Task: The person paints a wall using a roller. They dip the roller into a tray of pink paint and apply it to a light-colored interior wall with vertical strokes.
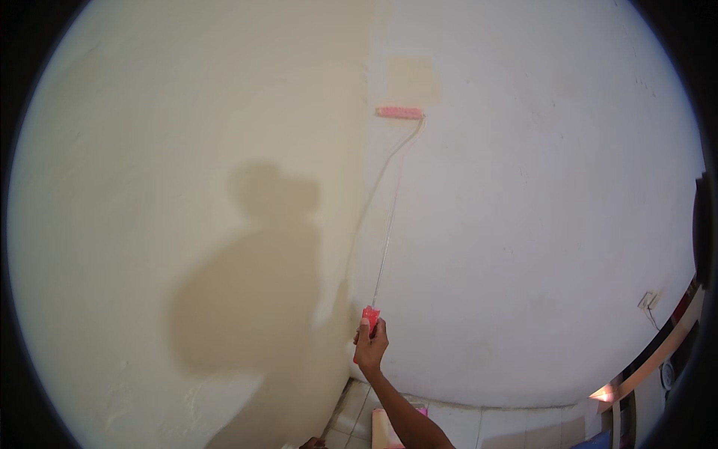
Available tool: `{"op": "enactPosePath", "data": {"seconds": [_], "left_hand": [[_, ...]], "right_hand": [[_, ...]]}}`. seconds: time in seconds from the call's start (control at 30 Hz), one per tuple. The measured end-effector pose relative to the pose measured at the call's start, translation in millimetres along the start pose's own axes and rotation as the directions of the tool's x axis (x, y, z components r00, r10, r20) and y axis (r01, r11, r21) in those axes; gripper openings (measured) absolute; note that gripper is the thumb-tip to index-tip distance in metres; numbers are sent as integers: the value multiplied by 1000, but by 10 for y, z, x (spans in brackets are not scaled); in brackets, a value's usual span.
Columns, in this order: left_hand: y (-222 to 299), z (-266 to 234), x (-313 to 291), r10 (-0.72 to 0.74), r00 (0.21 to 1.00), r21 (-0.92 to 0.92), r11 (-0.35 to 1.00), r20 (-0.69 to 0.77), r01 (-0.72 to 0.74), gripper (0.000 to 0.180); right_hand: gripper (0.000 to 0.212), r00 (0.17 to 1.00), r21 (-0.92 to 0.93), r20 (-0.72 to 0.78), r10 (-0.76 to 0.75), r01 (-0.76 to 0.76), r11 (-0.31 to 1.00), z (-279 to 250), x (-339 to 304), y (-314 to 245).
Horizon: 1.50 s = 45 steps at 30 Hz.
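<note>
Right hand [370, 346] grip closed on the red handle [370, 320], roller [399, 112] high on white wall [538, 224]; mid-coat, next stroke needs even downward pressure; left hand unseen

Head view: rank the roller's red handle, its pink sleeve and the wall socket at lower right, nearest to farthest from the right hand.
1. Red handle, gripped in the right hand.
2. Pink sleeve, straight above, on the wall.
3. Wall socket, far right.

Soft, even light fills the view; a person's broad shadow [254, 292] falls on the cream wall [149, 150]. Fisheye bending and black vignette ring the slightly hazy edges.
</note>
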<state>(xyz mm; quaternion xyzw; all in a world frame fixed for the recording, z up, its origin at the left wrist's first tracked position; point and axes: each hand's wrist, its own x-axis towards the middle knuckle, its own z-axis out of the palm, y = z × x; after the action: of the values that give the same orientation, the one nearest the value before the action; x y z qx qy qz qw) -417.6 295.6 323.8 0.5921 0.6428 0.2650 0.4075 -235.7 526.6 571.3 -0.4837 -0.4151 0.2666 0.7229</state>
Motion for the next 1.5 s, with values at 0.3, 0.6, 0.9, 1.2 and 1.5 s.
{"op": "enactPosePath", "data": {"seconds": [0.3, 0.6, 0.9, 1.2, 1.5], "left_hand": [[59, -212, 12, 4, 1000, 3, 1000, 11, -4, 30], [-23, -93, 86, 19, 998, 40, 999, 52, -21, 31], [10, -145, 87, 37, 999, 3, 999, 22, -37, 32], [-117, -97, 41, 81, 997, 2, 997, -19, -81, 29], [87, -151, 107, 87, 996, -77, 993, -28, -89, 29]], "right_hand": [[31, 990, 69, 55, -132, 128, 989, 533, 985, -991], [27, 995, 45, -5, -96, 96, 994, 380, 461, -291], [35, 988, 113, 42, -151, 146, 983, 751, 1262, -1409], [35, 989, 117, 41, -143, 137, 984, 734, 1210, -1406], [34, 990, 129, 60, -127, 118, 985, 853, 1636, -1786]]}}
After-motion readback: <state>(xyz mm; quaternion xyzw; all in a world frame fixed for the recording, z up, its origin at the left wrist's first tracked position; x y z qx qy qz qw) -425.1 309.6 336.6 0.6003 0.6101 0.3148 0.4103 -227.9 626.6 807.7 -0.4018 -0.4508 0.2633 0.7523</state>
